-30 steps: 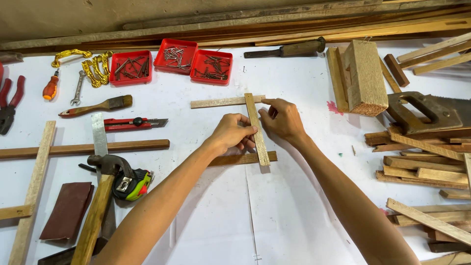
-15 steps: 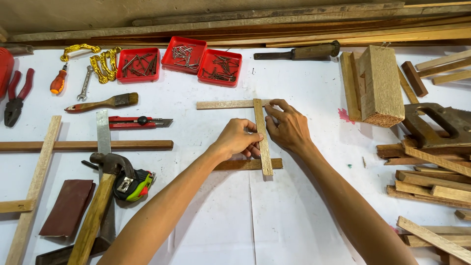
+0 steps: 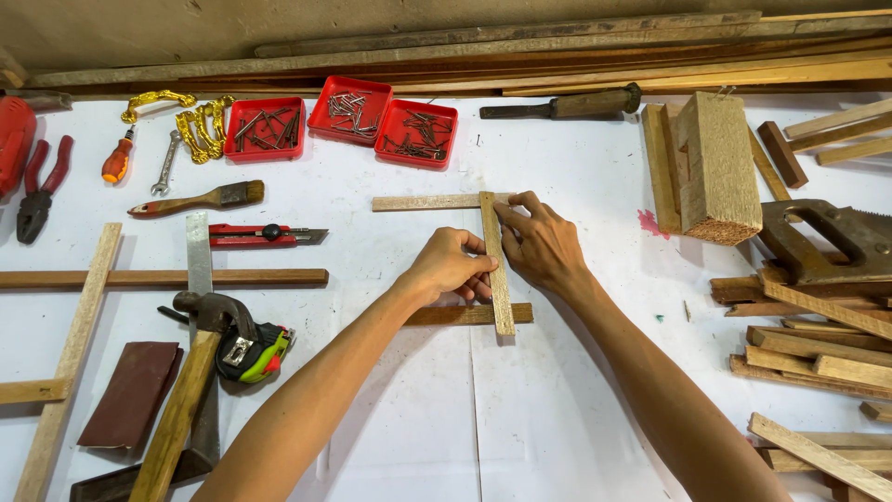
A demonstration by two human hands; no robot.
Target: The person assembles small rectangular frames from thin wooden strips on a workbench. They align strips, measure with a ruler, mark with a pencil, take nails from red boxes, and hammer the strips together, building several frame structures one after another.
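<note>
Still, both hands (image 3: 492,260) pinch the upright strip (image 3: 497,265).

Three shallow red plastic trays of loose nails and screws sit in a row at the far side of the white table, left of centre: the left tray (image 3: 265,129), the middle tray (image 3: 350,111) set slightly farther back, and the right tray (image 3: 417,134), each square-ish with rounded corners, the middle and right ones touching. On the near left, a tape measure (image 3: 257,353) in green, black and red casing carries a small pale label patch on its face, too small to make out. No signs or screens in view.
</note>
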